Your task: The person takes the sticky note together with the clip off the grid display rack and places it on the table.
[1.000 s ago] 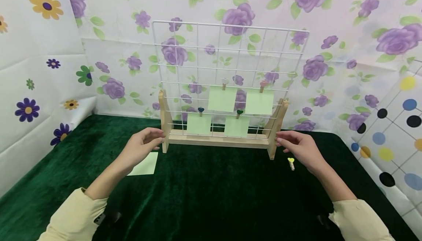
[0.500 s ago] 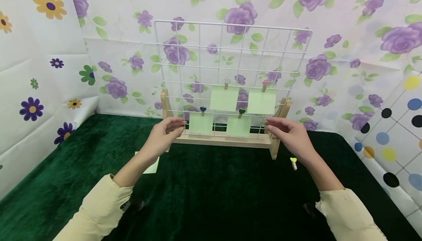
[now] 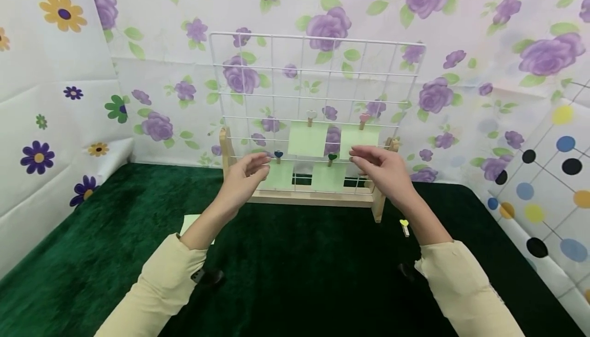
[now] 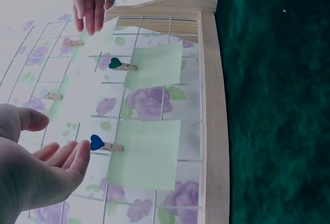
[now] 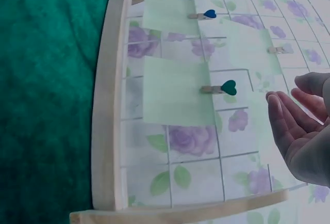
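Holding nothing, both hands sit at the grid's front: left hand [image 3: 239, 181] has a moderate gap between thumb and bent fingers, right hand [image 3: 389, 173] a narrower one. Contact with notes or wire: can't tell. Wire grid [image 3: 302, 37] stands in the wooden stand [image 3: 313, 199], long axis about 9 to 3 o'clock in the head view, spanning between and past the hands. Key relation: blue heart clip [image 3: 278, 156] is just off the left fingertips at 2 o'clock, so left is nearer. Green heart clip [image 3: 332, 159] is at 9 o'clock from the right fingertips, right nearer. Pink heart clip [image 3: 364, 119] is at 1 o'clock from them, above the upper right note [image 3: 357, 136], which the right hand partly covers. Off the rack: yellow heart clip [image 3: 405, 227] on the green cloth [image 3: 286, 265], 5 o'clock from the right hand, long axis roughly 12 to 6, heart end at 12. Loose note [image 3: 189, 220], 8 o'clock from the left hand, partly under the forearm in view.
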`<state>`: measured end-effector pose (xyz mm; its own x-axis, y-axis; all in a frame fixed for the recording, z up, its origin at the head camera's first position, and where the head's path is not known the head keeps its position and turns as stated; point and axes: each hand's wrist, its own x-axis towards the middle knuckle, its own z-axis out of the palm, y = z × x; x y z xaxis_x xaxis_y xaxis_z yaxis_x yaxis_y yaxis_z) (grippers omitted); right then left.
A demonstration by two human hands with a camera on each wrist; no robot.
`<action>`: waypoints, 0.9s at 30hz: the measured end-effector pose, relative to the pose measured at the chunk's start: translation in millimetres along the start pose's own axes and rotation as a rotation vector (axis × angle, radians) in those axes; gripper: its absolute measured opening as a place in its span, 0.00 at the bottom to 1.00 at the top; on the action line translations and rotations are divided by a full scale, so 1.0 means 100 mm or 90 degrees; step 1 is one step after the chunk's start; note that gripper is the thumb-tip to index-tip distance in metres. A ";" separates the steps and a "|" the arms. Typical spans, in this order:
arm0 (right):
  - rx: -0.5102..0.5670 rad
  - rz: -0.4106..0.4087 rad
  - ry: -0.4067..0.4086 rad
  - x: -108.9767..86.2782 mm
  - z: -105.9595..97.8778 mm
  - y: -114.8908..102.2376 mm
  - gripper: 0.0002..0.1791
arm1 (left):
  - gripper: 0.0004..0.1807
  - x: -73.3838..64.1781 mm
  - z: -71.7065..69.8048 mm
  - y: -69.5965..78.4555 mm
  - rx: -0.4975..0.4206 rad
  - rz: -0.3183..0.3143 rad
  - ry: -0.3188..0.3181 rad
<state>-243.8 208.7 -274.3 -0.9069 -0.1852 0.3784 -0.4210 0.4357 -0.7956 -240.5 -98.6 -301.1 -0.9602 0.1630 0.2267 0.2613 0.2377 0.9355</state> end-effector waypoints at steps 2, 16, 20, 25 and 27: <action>0.001 -0.001 -0.002 0.05 0.00 -0.03 0.21 | 0.23 0.04 0.03 0.01 -0.005 0.004 0.008; 0.052 -0.005 0.011 0.33 0.07 -0.34 0.22 | 0.24 0.25 0.19 0.12 -0.017 0.030 0.038; 0.061 0.005 0.007 0.41 0.13 -0.41 0.21 | 0.24 0.31 0.21 0.17 -0.010 0.020 0.045; 0.055 -0.004 0.001 0.52 0.21 -0.52 0.20 | 0.26 0.38 0.22 0.26 0.000 0.038 0.042; 0.057 -0.008 -0.003 0.56 0.24 -0.56 0.20 | 0.27 0.40 0.22 0.30 0.012 0.052 0.040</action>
<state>-271.6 152.2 -219.7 -0.9014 -0.1944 0.3870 -0.4323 0.3530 -0.8297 -268.8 -63.6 -270.1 -0.9397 0.1225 0.3192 0.3403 0.2440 0.9081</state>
